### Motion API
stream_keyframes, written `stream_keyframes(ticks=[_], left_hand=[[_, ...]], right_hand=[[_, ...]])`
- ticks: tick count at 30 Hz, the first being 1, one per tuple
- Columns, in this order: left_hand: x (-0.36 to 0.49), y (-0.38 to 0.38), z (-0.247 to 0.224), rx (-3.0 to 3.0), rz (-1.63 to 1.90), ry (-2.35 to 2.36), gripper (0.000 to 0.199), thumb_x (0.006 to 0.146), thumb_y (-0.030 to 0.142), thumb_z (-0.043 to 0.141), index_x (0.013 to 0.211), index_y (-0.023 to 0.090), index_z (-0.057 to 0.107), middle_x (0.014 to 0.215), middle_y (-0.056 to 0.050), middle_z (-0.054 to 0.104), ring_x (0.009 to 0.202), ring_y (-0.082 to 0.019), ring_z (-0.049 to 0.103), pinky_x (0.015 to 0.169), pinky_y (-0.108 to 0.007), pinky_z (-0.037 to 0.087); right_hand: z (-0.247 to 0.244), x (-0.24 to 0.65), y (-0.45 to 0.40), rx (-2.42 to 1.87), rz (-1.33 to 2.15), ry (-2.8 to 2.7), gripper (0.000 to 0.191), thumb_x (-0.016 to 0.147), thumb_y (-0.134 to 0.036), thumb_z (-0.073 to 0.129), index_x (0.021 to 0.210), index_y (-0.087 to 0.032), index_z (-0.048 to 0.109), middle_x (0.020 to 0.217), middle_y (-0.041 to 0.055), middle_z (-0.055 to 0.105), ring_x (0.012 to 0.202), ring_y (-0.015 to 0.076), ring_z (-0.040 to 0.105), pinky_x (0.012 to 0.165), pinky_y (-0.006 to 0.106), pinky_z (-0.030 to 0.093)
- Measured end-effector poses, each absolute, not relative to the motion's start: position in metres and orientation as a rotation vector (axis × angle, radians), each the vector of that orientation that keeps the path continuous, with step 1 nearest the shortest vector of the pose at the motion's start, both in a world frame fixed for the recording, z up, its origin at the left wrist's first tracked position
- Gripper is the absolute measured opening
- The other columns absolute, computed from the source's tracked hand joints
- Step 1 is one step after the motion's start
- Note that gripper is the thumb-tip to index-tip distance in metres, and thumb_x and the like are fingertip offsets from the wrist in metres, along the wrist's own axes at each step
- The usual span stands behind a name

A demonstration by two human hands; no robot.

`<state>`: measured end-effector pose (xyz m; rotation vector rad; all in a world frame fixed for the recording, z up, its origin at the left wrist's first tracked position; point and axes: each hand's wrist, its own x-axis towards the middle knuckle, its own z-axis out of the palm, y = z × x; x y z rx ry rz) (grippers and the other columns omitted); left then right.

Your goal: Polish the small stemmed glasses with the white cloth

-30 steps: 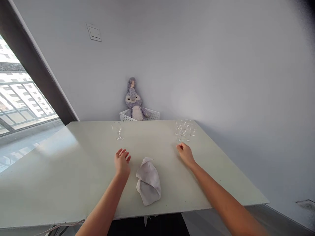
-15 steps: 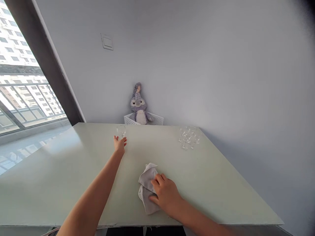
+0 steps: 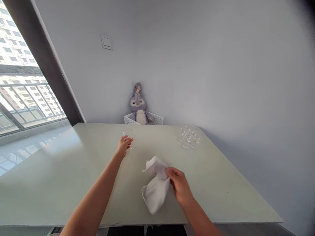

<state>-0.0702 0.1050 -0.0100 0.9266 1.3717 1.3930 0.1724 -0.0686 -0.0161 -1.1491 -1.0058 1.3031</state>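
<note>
The left hand (image 3: 124,145) reaches out over the far part of the counter (image 3: 216,190), its fingers curled around a clear stemmed glass (image 3: 127,132). The bowl and rim of the glass show above the fingers; the lower part is mostly behind the hand and faint against the pale surface, so whether its foot touches the counter cannot be told. The glass looks upright, in front of the white perforated basket (image 3: 157,120) and a little to its left.

The right hand (image 3: 180,185) is nearer the person, and it pinches the right side of a pale cloth (image 3: 156,188) between thumb and fingers. The cloth hangs in loose folds to the left of the hand — its upper edge curled over, its lower end drooping to a rounded tip above the near part of the counter. It is slightly blurred, and whether that tip brushes the surface cannot be told.

A group of clear stemmed glasses (image 3: 189,136) stands close together near the far right corner of the counter, well apart from both hands. Their outlines overlap too much to count. Behind the far edge, a purple-grey plush toy (image 3: 141,115) with a pale belly sits in the basket, against a plain wall (image 3: 201,65). A switch (image 3: 106,42) is on the wall at upper left — beside it, a dark slanted frame (image 3: 49,59) borders a window (image 3: 29,95) with railings and buildings outside.
</note>
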Motion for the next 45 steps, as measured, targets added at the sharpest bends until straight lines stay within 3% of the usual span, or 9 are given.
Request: stream_keyframes(ticks=[7,15,21,25,30,34,37,42,45], left_hand=[[-0.03,0.04,-0.001,1.286,1.297,1.386,0.045,0.061,0.038,0.066,0.098,0.023,0.044,0.096,-0.003,0.06,0.063,-0.01,0.053,0.053,-0.022,0.041],[0.003,-0.017,0.007,1.868,1.058,1.686,0.044,0.071,0.029,0.056,0.113,0.028,0.041,0.083,0.001,0.058,0.063,-0.011,0.051,0.057,-0.024,0.039],[0.007,-0.024,0.015,2.052,0.967,1.665,0.04,0.076,0.018,0.044,0.115,0.025,0.042,0.09,-0.002,0.059,0.067,-0.014,0.052,0.057,-0.025,0.037],[0.0,-0.025,0.011,2.193,0.846,1.677,0.044,0.071,0.015,0.047,0.114,0.024,0.044,0.081,-0.002,0.06,0.06,-0.014,0.05,0.055,-0.026,0.036],[0.001,-0.028,0.003,2.534,0.944,1.549,0.052,0.069,0.007,0.049,0.118,0.021,0.044,0.088,-0.006,0.062,0.081,-0.021,0.053,0.067,-0.031,0.039],[-0.003,-0.029,0.012,2.786,1.002,1.409,0.041,0.076,0.019,0.055,0.117,0.024,0.05,0.099,-0.009,0.062,0.099,-0.025,0.049,0.091,-0.043,0.031],[-0.008,-0.027,0.023,2.768,0.988,1.313,0.029,0.08,0.025,0.052,0.109,0.028,0.056,0.089,-0.006,0.063,0.094,-0.021,0.052,0.098,-0.043,0.025],[-0.018,-0.022,0.037,2.354,0.666,1.107,0.028,0.077,0.044,0.054,0.094,0.024,0.064,0.063,-0.002,0.06,0.063,-0.015,0.052,0.068,-0.03,0.041],[-0.02,-0.025,0.04,2.049,0.305,0.818,0.038,0.079,0.051,0.045,0.075,0.019,0.065,0.055,0.0,0.055,0.051,-0.011,0.047,0.05,-0.022,0.037]], right_hand=[[0.011,0.185,-0.097,-1.032,1.772,-0.284,0.04,0.072,-0.055,0.054,0.075,-0.017,0.061,0.053,0.0023,0.055,0.049,0.017,0.053,0.047,0.028,0.042],[0.037,0.176,-0.08,-0.985,1.027,-0.741,0.024,0.074,-0.044,0.059,0.08,-0.021,0.055,0.057,-0.0048,0.046,0.048,0.0081,0.042,0.044,0.019,0.036],[0.044,0.148,-0.066,-0.967,1.128,-1.596,0.042,0.08,-0.038,0.052,0.12,-0.025,0.049,0.074,0.0006,0.057,0.06,0.0127,0.053,0.057,0.027,0.045],[0.028,0.151,-0.054,-1.064,1.175,-1.656,0.027,0.074,-0.033,0.058,0.099,-0.022,0.06,0.076,0.0009,0.06,0.059,0.0135,0.057,0.06,0.029,0.047],[0.01,0.155,-0.042,-1.124,1.292,-1.57,0.021,0.069,-0.039,0.064,0.067,-0.018,0.063,0.057,0.0014,0.06,0.056,0.0158,0.058,0.055,0.029,0.047],[0.001,0.167,-0.037,-0.97,1.666,-1.175,0.031,0.07,-0.045,0.062,0.067,-0.014,0.062,0.051,0.001,0.06,0.043,0.0129,0.055,0.047,0.026,0.045],[0.001,0.181,-0.037,-0.85,1.772,-1.028,0.035,0.072,-0.048,0.059,0.066,-0.014,0.061,0.046,-0.0007,0.057,0.037,0.0098,0.05,0.044,0.023,0.042],[0.027,0.2,-0.056,-0.889,1.689,-1.573,0.025,0.068,-0.037,0.067,0.07,-0.013,0.065,0.063,0.0037,0.065,0.059,0.0164,0.061,0.059,0.03,0.048],[0.044,0.208,-0.07,-0.917,1.617,-1.858,0.022,0.07,-0.036,0.064,0.068,-0.014,0.067,0.062,0.0037,0.065,0.065,0.0178,0.061,0.063,0.029,0.047]])
